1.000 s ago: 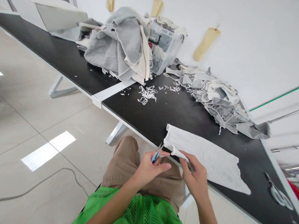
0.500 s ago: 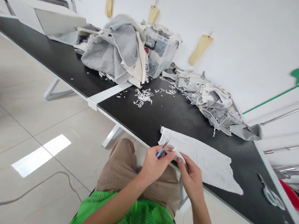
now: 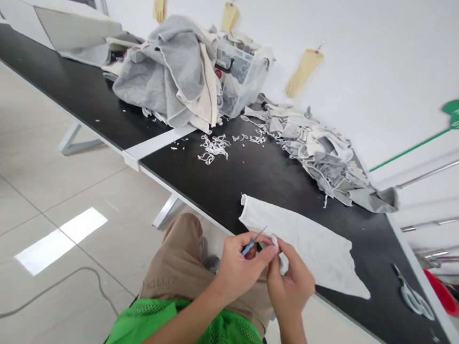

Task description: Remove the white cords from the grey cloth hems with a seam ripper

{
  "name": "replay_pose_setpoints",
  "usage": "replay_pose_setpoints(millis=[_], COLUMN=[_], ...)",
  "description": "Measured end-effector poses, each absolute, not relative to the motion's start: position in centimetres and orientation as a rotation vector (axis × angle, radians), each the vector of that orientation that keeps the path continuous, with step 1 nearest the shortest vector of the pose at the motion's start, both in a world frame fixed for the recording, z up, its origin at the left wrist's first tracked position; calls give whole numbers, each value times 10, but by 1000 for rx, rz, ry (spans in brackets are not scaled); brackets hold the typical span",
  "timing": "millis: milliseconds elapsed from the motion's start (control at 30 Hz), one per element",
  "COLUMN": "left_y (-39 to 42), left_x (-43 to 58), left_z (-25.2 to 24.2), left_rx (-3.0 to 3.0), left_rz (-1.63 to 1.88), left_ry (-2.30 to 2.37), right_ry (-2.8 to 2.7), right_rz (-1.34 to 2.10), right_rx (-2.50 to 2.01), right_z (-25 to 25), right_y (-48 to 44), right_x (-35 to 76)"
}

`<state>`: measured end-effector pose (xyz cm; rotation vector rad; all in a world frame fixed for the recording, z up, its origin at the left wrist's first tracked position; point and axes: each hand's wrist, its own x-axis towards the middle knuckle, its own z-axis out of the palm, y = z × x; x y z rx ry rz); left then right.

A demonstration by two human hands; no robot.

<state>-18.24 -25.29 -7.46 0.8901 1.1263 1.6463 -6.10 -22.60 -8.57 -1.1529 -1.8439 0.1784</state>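
Observation:
My left hand (image 3: 240, 265) is closed around a small blue-handled tool (image 3: 250, 245) with a thin metal point; its exact kind is hard to make out. The same hand's thumb and forefinger pinch a narrow white fabric strip (image 3: 283, 263). My right hand (image 3: 291, 278) grips the other part of this strip, its fingers bunched close to the left fingertips. Beyond both hands, a white cloth piece (image 3: 307, 243) lies flat on the black table (image 3: 212, 189), one end slightly rolled. Part of the strip is hidden by my fingers.
Grey-handled scissors (image 3: 413, 298) lie at the right. White thread scraps (image 3: 214, 148) sit mid-table. Behind are a cloth scrap pile (image 3: 316, 147), a clear plastic bin (image 3: 240, 79) and a heap of grey fabric (image 3: 169, 73). A yellow glove (image 3: 304, 71) hangs on the wall.
My right hand has shifted its hold and turned inward, closing up to the left fingertips. The strip is now bunched between them. The pointed tool has tilted further right.

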Motion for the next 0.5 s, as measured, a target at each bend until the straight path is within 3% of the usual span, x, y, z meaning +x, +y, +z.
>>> replay_pose_setpoints(millis=[233, 500], left_y=[-252, -252], left_x=[-186, -189], left_z=[-81, -85], left_rx=[890, 862], left_rz=[1635, 1610], left_ry=[1097, 1147], right_ry=[-1567, -1555], right_rz=[627, 708], right_rx=[-1272, -1244], right_z=[-90, -89], right_y=[-224, -224], right_x=[-53, -51])
